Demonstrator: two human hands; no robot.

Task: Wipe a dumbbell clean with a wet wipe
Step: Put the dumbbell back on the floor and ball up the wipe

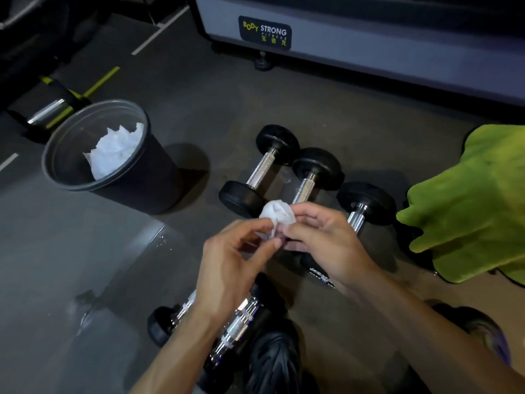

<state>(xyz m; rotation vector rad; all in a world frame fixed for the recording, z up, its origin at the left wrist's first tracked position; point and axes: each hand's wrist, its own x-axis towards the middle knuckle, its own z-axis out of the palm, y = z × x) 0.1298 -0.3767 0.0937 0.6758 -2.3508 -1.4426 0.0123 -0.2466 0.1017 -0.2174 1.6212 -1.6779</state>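
A crumpled white wet wipe (277, 215) is pinched between the fingertips of my left hand (233, 265) and my right hand (321, 240), held above the floor. Three black dumbbells with chrome handles lie side by side on the dark floor just beyond my hands: a left one (260, 169), a middle one (315, 169) and a right one (366, 203) partly covered by my right hand. More chrome-handled dumbbells (235, 328) lie under my forearms near the bottom of the view.
A black bin (147, 177) holding crumpled white wipes (113, 152) stands at the left. A green cloth (471, 206) lies at the right. A grey machine base (369, 44) with a label runs along the back. A black shoe (272, 362) is at the bottom.
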